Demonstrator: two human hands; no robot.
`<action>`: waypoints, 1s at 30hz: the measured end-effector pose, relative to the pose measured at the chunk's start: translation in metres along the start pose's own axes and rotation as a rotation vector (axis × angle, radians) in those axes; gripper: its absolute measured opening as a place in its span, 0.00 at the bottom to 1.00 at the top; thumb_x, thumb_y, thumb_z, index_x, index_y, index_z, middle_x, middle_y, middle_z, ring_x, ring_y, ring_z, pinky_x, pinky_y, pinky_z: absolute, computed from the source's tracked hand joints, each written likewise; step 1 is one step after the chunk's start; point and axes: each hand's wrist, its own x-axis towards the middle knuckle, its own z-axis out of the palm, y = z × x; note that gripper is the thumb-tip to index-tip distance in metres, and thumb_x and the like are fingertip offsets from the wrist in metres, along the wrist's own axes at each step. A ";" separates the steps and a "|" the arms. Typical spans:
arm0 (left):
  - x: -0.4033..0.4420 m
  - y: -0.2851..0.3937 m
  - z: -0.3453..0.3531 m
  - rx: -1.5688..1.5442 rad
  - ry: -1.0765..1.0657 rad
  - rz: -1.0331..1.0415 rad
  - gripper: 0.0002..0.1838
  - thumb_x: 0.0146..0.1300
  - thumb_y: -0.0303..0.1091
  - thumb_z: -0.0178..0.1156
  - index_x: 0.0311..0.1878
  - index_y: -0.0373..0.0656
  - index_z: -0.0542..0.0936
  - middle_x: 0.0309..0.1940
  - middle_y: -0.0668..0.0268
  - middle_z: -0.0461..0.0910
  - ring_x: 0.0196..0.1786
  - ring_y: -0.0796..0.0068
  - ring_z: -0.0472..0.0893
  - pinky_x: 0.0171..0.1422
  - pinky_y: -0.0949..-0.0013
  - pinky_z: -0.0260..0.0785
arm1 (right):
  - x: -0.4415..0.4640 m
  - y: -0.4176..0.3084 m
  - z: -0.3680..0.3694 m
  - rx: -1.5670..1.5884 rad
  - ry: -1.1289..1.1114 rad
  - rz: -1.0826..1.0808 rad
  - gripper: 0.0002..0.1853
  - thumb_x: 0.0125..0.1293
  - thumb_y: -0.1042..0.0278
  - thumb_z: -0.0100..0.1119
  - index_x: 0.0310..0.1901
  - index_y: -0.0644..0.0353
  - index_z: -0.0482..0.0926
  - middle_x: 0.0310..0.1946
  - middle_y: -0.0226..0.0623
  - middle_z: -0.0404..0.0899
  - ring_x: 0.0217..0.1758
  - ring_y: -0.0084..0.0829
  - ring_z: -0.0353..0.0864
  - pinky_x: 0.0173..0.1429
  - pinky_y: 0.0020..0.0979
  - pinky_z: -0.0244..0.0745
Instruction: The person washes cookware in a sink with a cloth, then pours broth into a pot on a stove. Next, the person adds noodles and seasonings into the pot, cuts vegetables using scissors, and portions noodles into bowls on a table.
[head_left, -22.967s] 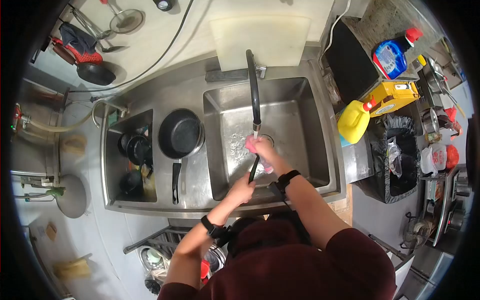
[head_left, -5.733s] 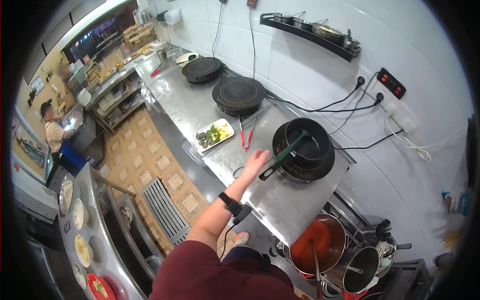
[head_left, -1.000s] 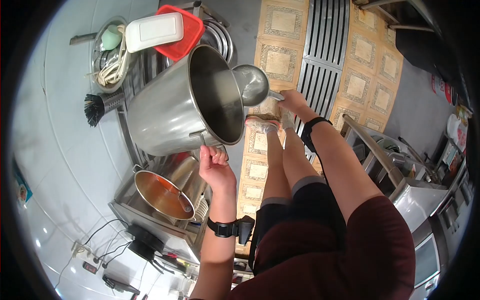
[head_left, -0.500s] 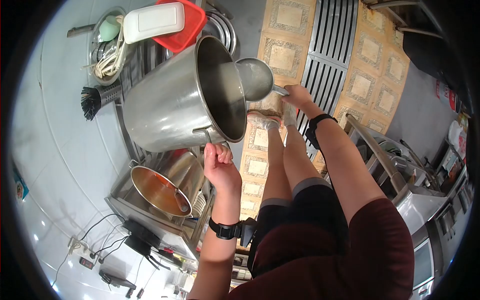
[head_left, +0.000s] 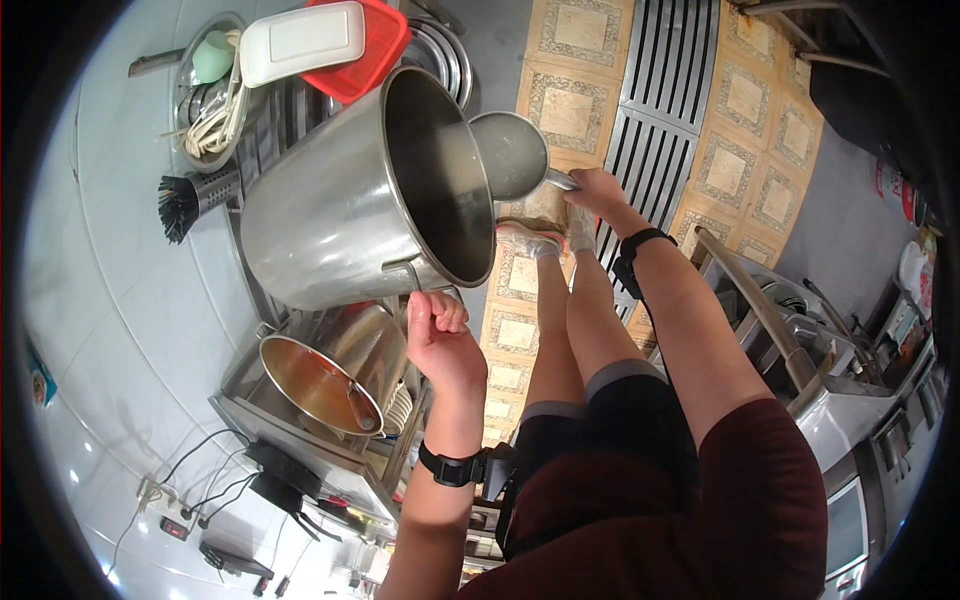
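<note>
A tall steel stockpot fills the upper left of the view, its mouth facing right. My left hand is closed around the pot's side handle. My right hand grips the short handle of a large metal ladle. The ladle's round bowl lies at the pot's rim and shows a cloudy grey surface; whether that is liquid or bare metal I cannot tell. The inside of the stockpot is dark, with a pale patch near the ladle, and its bottom is hidden.
Beside the stockpot stands a second pot with orange-brown contents and a utensil. A white lidded container, a red tray, a bowl of utensils and a black brush are near the wall. A floor drain grate runs through the tiles.
The stockpot's mouth and the ladle's bowl have turned slightly more toward the view. Both hands keep their holds in nearly the same places.
</note>
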 end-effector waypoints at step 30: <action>0.004 -0.007 0.011 0.044 -0.016 -0.010 0.17 0.66 0.42 0.45 0.21 0.47 0.62 0.16 0.75 0.56 0.20 0.83 0.56 0.30 0.77 0.50 | 0.010 0.005 0.007 0.047 0.009 -0.038 0.20 0.44 0.54 0.59 0.37 0.59 0.78 0.32 0.45 0.79 0.39 0.43 0.78 0.45 0.39 0.72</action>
